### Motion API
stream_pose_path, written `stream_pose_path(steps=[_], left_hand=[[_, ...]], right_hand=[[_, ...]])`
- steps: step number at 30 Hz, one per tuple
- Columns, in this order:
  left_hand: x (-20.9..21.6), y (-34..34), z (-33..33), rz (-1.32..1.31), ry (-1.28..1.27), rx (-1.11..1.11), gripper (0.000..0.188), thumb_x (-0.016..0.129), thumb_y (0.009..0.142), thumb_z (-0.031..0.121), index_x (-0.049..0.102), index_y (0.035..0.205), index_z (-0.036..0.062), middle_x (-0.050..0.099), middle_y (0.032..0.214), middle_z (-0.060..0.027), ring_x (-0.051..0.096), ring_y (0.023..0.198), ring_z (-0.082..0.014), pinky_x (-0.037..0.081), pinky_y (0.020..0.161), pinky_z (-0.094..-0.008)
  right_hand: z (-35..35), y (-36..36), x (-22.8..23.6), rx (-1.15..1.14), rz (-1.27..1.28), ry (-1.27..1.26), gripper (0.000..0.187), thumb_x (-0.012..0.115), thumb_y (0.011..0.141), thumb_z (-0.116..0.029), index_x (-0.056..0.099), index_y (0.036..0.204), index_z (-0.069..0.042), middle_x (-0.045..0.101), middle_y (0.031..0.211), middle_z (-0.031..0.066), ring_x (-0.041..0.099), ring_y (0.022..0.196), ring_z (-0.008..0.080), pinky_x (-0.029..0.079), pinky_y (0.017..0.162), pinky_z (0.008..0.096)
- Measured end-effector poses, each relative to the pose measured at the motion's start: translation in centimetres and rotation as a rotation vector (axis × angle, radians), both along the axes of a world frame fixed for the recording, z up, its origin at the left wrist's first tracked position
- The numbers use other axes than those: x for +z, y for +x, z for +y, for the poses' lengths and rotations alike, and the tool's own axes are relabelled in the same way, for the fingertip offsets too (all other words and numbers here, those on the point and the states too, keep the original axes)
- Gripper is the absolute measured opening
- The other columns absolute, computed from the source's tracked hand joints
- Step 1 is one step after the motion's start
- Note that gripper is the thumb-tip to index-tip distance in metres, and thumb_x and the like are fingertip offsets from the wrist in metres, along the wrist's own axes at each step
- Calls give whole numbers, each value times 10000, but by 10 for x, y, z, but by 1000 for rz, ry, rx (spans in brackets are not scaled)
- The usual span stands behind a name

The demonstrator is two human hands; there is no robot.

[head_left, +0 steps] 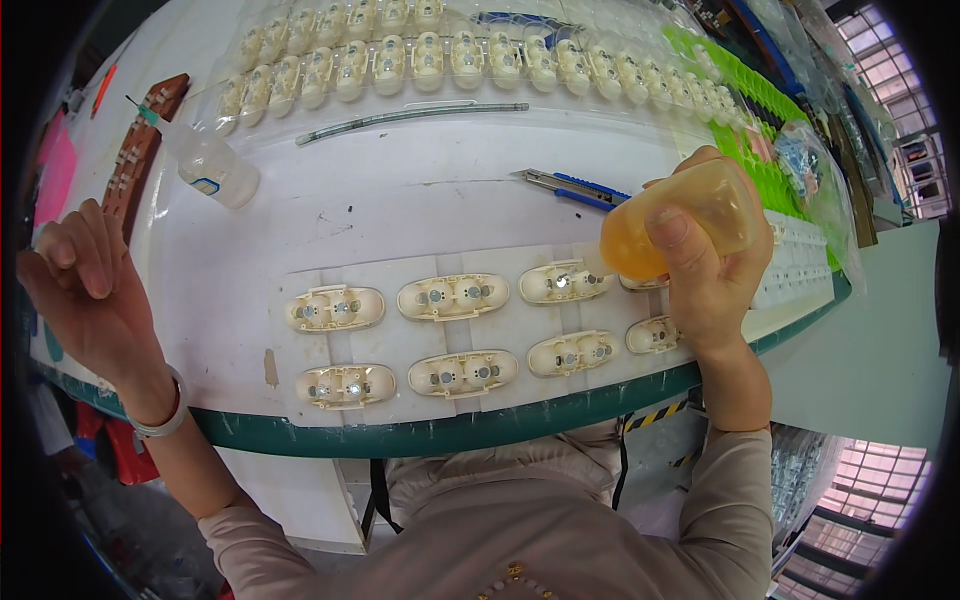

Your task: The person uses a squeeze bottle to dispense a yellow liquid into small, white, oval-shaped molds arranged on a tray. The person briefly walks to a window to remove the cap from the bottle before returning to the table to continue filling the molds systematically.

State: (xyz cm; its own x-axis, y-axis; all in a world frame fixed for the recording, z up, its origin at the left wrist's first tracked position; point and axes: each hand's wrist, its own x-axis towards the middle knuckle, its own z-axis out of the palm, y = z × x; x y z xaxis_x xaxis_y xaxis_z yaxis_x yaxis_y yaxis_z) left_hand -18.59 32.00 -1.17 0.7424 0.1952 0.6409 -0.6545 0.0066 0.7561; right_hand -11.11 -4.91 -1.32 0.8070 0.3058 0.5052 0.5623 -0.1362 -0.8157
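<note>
My right hand is wrapped round a translucent squeeze bottle with amber liquid inside. The bottle is tilted over the right part of a white board, near one cream oval plastic housing in the far row. Whether its tip touches that housing cannot be made out. Two rows of such housings lie on the board, each with two round bulges and small silvery discs; my right hand partly covers those at the right end. Raised over the table's left side, my left hand is empty, its fingers loosely bent.
A clear dropper bottle stands at the left beside a brown strip with small white parts. A blue utility knife and a slim clear tube lie mid-table. Several more housings line the back; green trays stand right.
</note>
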Motion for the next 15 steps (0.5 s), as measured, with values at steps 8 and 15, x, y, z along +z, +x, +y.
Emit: stream_pose_path(steps=[8, 15], left_hand=[[-2, 3, 3, 9, -11, -16, 357, 322, 948, 334, 495, 746, 96, 304, 523, 38, 219, 521, -62, 173, 496, -209], [-3, 4, 4, 10, -72, -8, 327, 339, 949, 300, 485, 748, 88, 318, 548, 28, 221, 518, -66, 193, 497, -207]], right_hand=[[-6, -1, 5, -105, 39, 26, 316, 637, 764, -263, 530, 880, 11, 534, 814, 65, 510, 717, 117, 408, 647, 232], [-26, -7, 0, -200, -13, 127, 330, 695, 731, -278, 561, 835, 5, 569, 801, 63, 536, 719, 116, 430, 630, 243]])
